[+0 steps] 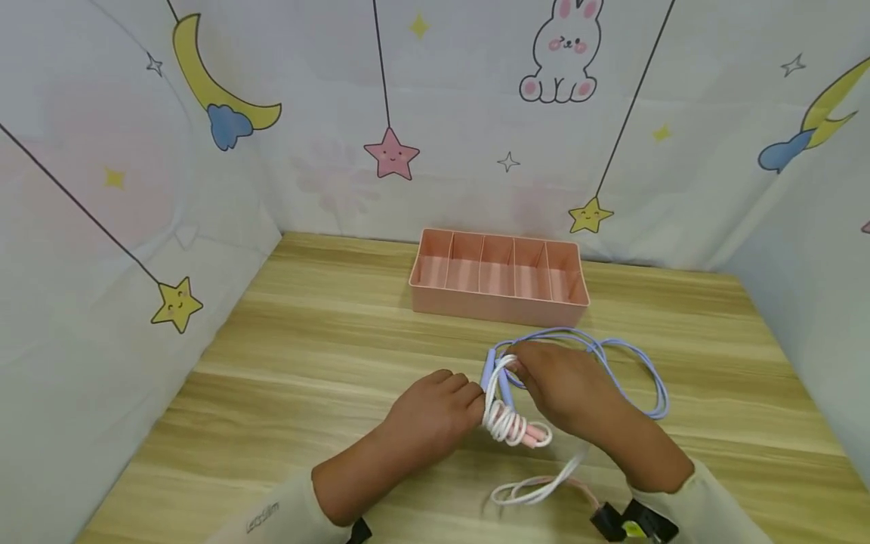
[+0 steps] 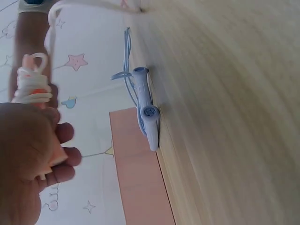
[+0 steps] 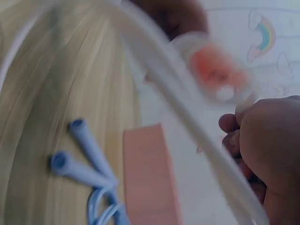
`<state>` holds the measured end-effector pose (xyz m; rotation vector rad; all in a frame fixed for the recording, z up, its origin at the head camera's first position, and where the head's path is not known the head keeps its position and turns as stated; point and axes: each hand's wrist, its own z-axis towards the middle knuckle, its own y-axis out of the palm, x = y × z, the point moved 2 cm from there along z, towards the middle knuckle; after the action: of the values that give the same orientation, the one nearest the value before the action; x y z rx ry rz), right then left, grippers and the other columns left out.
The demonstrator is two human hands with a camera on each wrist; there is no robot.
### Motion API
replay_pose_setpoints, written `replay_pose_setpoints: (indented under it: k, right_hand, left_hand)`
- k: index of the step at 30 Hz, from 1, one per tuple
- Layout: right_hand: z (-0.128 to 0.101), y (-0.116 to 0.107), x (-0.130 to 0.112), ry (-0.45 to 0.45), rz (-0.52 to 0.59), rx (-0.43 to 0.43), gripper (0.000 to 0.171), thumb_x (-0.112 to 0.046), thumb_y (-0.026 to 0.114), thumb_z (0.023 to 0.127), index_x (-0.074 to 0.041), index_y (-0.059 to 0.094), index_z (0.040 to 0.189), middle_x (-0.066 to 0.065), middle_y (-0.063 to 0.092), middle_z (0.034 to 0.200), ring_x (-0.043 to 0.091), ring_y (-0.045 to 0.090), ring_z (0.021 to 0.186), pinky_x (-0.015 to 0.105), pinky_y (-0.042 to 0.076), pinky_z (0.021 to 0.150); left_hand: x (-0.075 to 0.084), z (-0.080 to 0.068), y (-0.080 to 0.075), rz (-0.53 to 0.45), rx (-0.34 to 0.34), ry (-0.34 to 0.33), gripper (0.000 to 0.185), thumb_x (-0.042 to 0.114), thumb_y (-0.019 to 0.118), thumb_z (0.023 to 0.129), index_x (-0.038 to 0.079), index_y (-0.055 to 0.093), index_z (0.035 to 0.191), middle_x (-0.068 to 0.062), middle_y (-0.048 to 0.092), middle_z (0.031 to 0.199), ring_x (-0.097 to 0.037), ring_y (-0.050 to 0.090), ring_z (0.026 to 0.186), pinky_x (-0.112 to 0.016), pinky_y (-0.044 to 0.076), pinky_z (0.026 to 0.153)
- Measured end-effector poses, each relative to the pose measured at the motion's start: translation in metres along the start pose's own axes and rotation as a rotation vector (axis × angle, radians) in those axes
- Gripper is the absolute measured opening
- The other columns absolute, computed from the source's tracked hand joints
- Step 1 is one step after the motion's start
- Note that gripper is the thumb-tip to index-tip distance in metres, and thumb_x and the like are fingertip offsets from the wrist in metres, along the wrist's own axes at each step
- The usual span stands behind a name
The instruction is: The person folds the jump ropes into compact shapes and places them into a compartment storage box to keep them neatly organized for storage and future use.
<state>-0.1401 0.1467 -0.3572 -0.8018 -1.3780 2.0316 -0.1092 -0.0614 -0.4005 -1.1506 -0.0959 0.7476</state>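
A jump rope (image 1: 505, 423) with pink handles and white cord is held up over the table, cord wound in several turns around the handles. My left hand (image 1: 435, 412) grips the handles; in the left wrist view, fingers curl around their pink lower part below the white turns (image 2: 33, 86). With thumb and fingers, my right hand (image 1: 567, 384) pinches the white cord above the bundle. A blue jump rope (image 1: 658, 378) lies on the table behind the hands, its two handles (image 3: 89, 145) side by side. The right wrist view blurs the pink bundle.
A pink box (image 1: 499, 302) with several compartments stands at the back of the wooden table (image 1: 306, 325). Loose white cord (image 1: 533, 493) loops hang near the right forearm. Printed cloth walls (image 1: 462, 91) enclose the back and sides.
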Motion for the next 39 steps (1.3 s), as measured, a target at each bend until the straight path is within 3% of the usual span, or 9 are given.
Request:
replay_pose_setpoints:
  k: [3,6,11,16,20,25,30,33,39]
  right_hand:
    - [-0.005,0.011,0.013,0.047,0.007,-0.043,0.020,-0.025,0.060,0.104,-0.022,0.049,0.088,-0.013,0.041,0.068,0.010,0.043,0.058,0.033,0.039,0.050]
    - [-0.011,0.027,0.016,0.033,-0.004,-0.038,0.015,-0.025,0.061,0.103,-0.021,0.053,0.091,-0.012,0.047,0.065,0.011,0.049,0.055,0.036,0.041,0.047]
    - [-0.020,0.051,-0.001,-0.039,-0.005,-0.033,0.013,-0.024,0.062,0.102,-0.014,0.059,0.093,-0.007,0.056,0.064,0.015,0.057,0.054,0.038,0.047,0.047]
    - [-0.028,0.061,-0.025,-0.076,0.079,-0.102,0.020,-0.031,0.056,0.106,-0.016,0.052,0.093,-0.014,0.046,0.062,0.008,0.047,0.050,0.033,0.043,0.046]
    - [-0.034,0.059,-0.046,-0.090,0.170,-0.144,0.020,-0.034,0.053,0.107,-0.020,0.054,0.093,-0.019,0.046,0.065,0.004,0.044,0.051,0.030,0.042,0.047]
    - [-0.038,0.049,-0.066,-0.161,0.213,-0.114,0.022,-0.027,0.055,0.106,-0.021,0.051,0.086,-0.020,0.036,0.064,0.001,0.036,0.050,0.026,0.035,0.047]
    - [-0.039,0.030,-0.074,-0.265,0.168,0.009,0.028,-0.024,0.054,0.106,-0.020,0.047,0.080,-0.019,0.031,0.063,-0.001,0.033,0.051,0.022,0.033,0.046]
    - [-0.036,0.014,-0.069,-0.325,0.119,0.166,0.030,-0.027,0.045,0.109,-0.018,0.050,0.081,-0.017,0.035,0.063,0.000,0.035,0.051,0.021,0.034,0.044]
    - [-0.019,-0.012,-0.035,-0.293,0.009,0.382,0.040,-0.033,0.033,0.112,-0.012,0.056,0.087,-0.012,0.045,0.064,0.006,0.042,0.052,0.026,0.038,0.043]
  left_hand:
    - [-0.003,-0.002,-0.003,-0.079,0.032,-0.070,0.004,0.012,0.060,0.097,0.012,0.063,0.099,0.003,0.066,0.099,-0.015,0.063,0.093,-0.030,0.050,0.087]
    - [-0.007,-0.004,-0.005,-0.190,0.067,-0.179,0.006,0.009,0.064,0.096,0.013,0.063,0.100,0.003,0.069,0.101,-0.015,0.065,0.097,-0.032,0.050,0.090]
    - [-0.012,-0.003,-0.008,-0.335,0.089,-0.401,0.015,0.009,0.076,0.092,0.013,0.066,0.103,0.002,0.072,0.094,-0.017,0.067,0.087,-0.034,0.053,0.078]
    - [-0.021,0.001,-0.005,-0.392,0.042,-0.612,0.030,0.013,0.072,0.096,0.030,0.070,0.121,0.004,0.070,0.083,-0.015,0.064,0.073,-0.032,0.051,0.063]
    - [-0.024,0.001,0.001,-0.378,0.015,-0.685,0.050,0.012,0.070,0.096,0.042,0.064,0.135,0.003,0.065,0.075,-0.016,0.056,0.064,-0.031,0.045,0.055]
    - [-0.024,-0.004,0.010,-0.148,-0.051,-0.650,0.011,0.012,0.074,0.092,0.010,0.065,0.097,-0.004,0.067,0.079,-0.022,0.063,0.071,-0.035,0.049,0.061]
    - [-0.022,-0.008,0.017,0.007,-0.141,-0.604,0.018,0.006,0.076,0.087,0.007,0.059,0.088,-0.006,0.064,0.077,-0.022,0.062,0.068,-0.034,0.047,0.057]
    - [-0.019,-0.008,0.017,0.024,-0.176,-0.549,0.020,0.005,0.077,0.086,0.008,0.057,0.087,-0.004,0.062,0.076,-0.021,0.061,0.069,-0.033,0.047,0.059]
    - [-0.010,-0.009,0.014,0.036,-0.151,-0.312,0.024,0.006,0.077,0.088,0.012,0.054,0.084,0.001,0.056,0.072,-0.015,0.052,0.064,-0.027,0.042,0.059]
